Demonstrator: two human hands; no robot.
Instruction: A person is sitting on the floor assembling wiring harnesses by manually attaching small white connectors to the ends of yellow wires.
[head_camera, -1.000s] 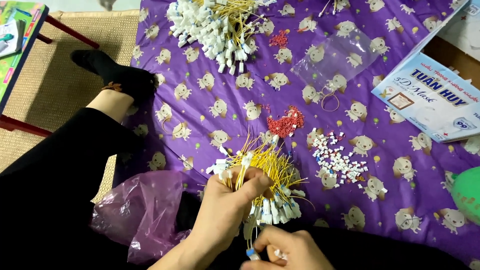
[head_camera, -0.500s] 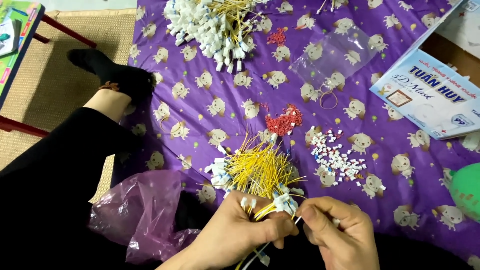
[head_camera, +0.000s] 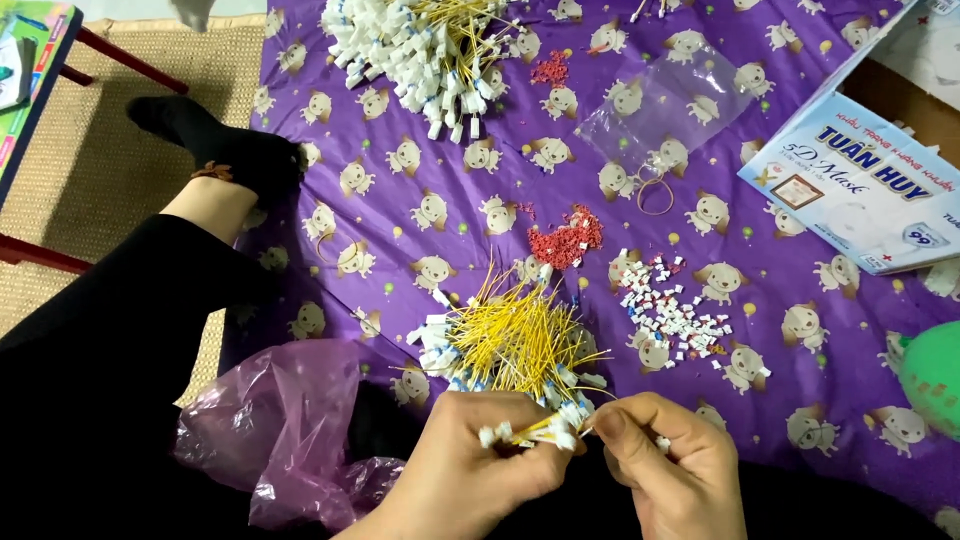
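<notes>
two hands pinching yellow wires, empty clear bag

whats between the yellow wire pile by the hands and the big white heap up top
In the head view, between the yellow wire pile and the white heap, only bare purple cloth; a red bead patch sits just right.

woven floor mat, red-legged table

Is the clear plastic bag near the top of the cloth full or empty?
Empty: the clear plastic bag lies flat, the purple cloth pattern showing through it.
</notes>
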